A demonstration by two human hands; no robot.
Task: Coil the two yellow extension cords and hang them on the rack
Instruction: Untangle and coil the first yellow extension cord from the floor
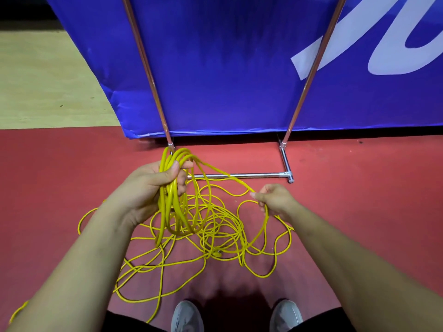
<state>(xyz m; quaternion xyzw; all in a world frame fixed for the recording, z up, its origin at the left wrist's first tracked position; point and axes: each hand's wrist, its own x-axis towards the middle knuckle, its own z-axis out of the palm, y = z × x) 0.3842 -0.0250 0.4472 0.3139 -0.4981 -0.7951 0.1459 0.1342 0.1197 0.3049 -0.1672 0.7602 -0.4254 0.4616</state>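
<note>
My left hand (153, 185) grips a bundle of several yellow cord loops (175, 202) that hang down from its fist. From the top of that coil one strand runs right to my right hand (273, 200), which pinches the cord between thumb and fingers. Below both hands a loose tangle of yellow cord (215, 238) sprawls over the red floor, with a plug end (217, 254) lying in it. I cannot tell the two cords apart in the tangle. The metal rack (239, 175) stands just behind, its two uprights rising out of view.
A blue banner (215, 68) hangs behind the rack's uprights. The rack's chrome foot bar (286, 164) lies on the red floor at right. My two grey shoes (188, 317) stand at the bottom edge, close to the cord. Pale wooden flooring (43, 80) lies at far left.
</note>
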